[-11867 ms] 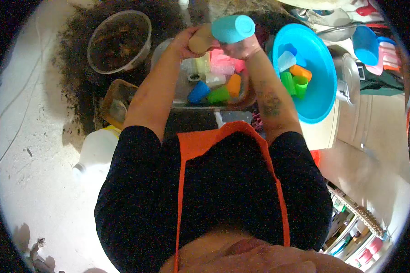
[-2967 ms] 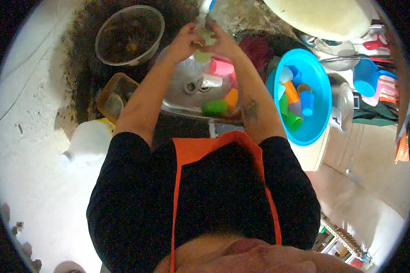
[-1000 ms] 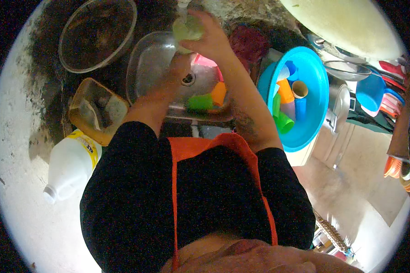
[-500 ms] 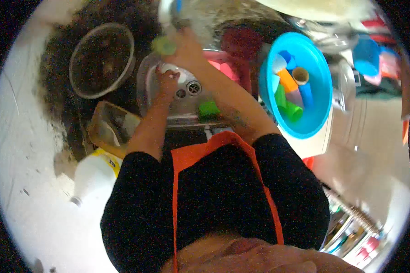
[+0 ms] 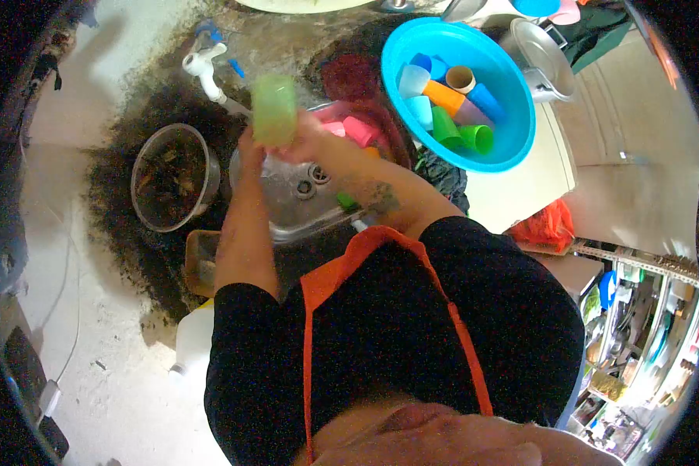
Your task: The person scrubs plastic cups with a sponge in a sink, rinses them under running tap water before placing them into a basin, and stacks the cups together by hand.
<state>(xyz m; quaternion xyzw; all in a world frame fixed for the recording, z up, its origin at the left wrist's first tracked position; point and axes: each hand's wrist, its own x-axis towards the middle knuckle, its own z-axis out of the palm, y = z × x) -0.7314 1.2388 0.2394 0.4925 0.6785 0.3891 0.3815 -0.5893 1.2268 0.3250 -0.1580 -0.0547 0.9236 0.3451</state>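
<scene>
A translucent pale green cup (image 5: pixel 275 109) is raised over the far left part of the sink (image 5: pixel 283 231), blurred by motion. My right hand (image 5: pixel 307 138) is closed around its lower right side. Close against the cup's lower left edge is my left hand (image 5: pixel 254 151), with its fingers smeared and partly hidden. Beyond the cup, a white faucet (image 5: pixel 202 71) reaches toward the sink. Pink cups (image 5: pixel 360 131) lie at the sink's right side, and a green piece (image 5: pixel 347 202) shows near its front edge, partly behind my right forearm.
A large blue basin (image 5: pixel 520 128) with several colored cups stands to the right. A clear round tub (image 5: pixel 213 182) holding dark scraps is left of the sink. Nearer are a brownish container (image 5: pixel 196 264) and a white jug (image 5: pixel 194 338). A metal pot (image 5: pixel 542 58) stands behind the basin.
My left hand has come up from inside the sink to the green cup. My right hand has moved the cup nearer and turned it more upright. The head view has shifted.
</scene>
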